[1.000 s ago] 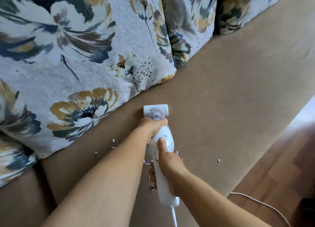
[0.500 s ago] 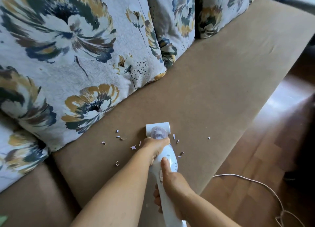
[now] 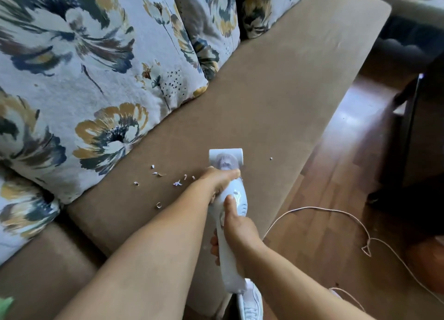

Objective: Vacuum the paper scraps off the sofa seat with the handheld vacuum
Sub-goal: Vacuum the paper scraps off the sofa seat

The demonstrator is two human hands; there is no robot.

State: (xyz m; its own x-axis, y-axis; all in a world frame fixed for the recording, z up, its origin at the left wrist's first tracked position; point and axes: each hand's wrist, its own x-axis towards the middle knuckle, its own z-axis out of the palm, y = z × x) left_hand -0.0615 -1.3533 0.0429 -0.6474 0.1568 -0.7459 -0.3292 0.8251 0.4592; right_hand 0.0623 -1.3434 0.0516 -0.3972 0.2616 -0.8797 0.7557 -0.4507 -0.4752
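Note:
A white handheld vacuum (image 3: 236, 200) lies nozzle-down on the brown sofa seat (image 3: 276, 98), its wide nozzle pointing away from me. My left hand (image 3: 219, 180) grips the vacuum's front body just behind the nozzle. My right hand (image 3: 237, 230) is wrapped around the handle, thumb on top. Several small white paper scraps (image 3: 177, 182) lie on the seat left of the nozzle, with one curled scrap (image 3: 158, 205) nearer me. A single scrap (image 3: 271, 158) lies to the right of the nozzle.
Floral cushions (image 3: 84, 79) line the sofa back on the left. The seat's front edge runs diagonally on the right, above a wooden floor (image 3: 336, 223) where the white cord (image 3: 336, 211) trails. Dark furniture (image 3: 420, 127) stands at far right. A white shoe (image 3: 251, 304) shows below.
The vacuum has slid toward the seat's front edge, over the scraps that lay beside the nozzle on its right; those are gone. My view has shifted right, showing more floor.

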